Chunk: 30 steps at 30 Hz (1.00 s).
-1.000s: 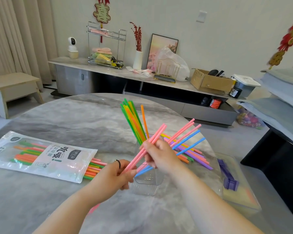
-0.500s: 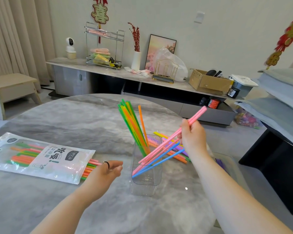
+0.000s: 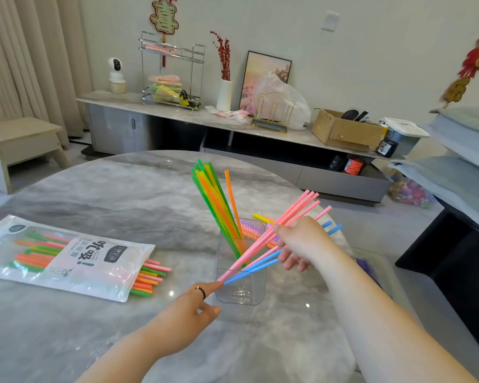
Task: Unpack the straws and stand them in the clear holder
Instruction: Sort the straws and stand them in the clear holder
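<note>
Right hand [image 3: 302,244] clamped on a fanned bundle of pink and blue straws [image 3: 296,207], fingers curled round the middle of it. Bundle slants from 8 o'clock up to 2 o'clock; pink tips spread high at the far end, two blue tips showing past the knuckles. Low ends cross the front of the clear holder [image 3: 257,288] near its left wall. Cannot tell whether they sit inside the holder or in front of it.

Left hand [image 3: 188,310] holds nothing. Forefinger straight, its tip meeting the low pink ends; thumb lies just under it. Dark ring on one finger.

Holder stands upright on the marble table [image 3: 122,203], near its middle. Green and orange straws [image 3: 216,200] stand in it, leaning toward 11 o'clock, one orange straw apart at 12.

At 1 o'clock behind the holder, loose straws [image 3: 260,217] lie flat on the table, yellow and purple among them.

At 9 o'clock, well apart, the straw packet [image 3: 67,258] lies flat, its open end toward the holder, with pink, orange and green ends poking out.
</note>
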### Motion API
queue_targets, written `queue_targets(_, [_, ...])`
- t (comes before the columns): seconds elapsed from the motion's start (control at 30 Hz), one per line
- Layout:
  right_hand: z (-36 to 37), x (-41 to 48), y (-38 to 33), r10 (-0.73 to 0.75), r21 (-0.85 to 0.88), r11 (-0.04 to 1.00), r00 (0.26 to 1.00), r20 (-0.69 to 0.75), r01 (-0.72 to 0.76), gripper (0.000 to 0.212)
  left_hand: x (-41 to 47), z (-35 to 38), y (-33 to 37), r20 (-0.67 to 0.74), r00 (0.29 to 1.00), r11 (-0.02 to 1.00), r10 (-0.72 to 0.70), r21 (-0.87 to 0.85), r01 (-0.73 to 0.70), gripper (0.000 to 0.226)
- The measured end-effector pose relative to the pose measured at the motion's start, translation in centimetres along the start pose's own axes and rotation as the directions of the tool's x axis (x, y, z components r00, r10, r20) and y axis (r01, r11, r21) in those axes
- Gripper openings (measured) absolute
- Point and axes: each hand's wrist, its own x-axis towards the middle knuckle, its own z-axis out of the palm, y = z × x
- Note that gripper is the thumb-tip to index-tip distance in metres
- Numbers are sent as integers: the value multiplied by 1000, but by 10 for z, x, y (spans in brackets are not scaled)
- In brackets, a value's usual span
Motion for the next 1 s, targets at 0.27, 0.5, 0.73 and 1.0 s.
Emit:
queue_targets(0.27, [37, -15, -12, -318, 43, 948, 940, 122, 315, 30, -6, -37, 3, -239, 971, 1000, -3, 8, 5, 24])
queue_targets(0.5, [126, -19, -35, -419, -19, 889, 830, 367, 458, 10, -17, -113, -44, -376, 916, 754, -141, 558, 345, 57])
queue_targets(0.73, [186, 20, -55, -307, -266, 875, 888, 341, 405, 38, -14, -129, -78, -298, 863, 734, -408, 454, 505, 78])
queue_targets(1.0, [210, 40, -67, -268, -294, 861, 862, 431, 415, 14, -3, -129, -83, -276, 887, 769, -370, 445, 459, 75])
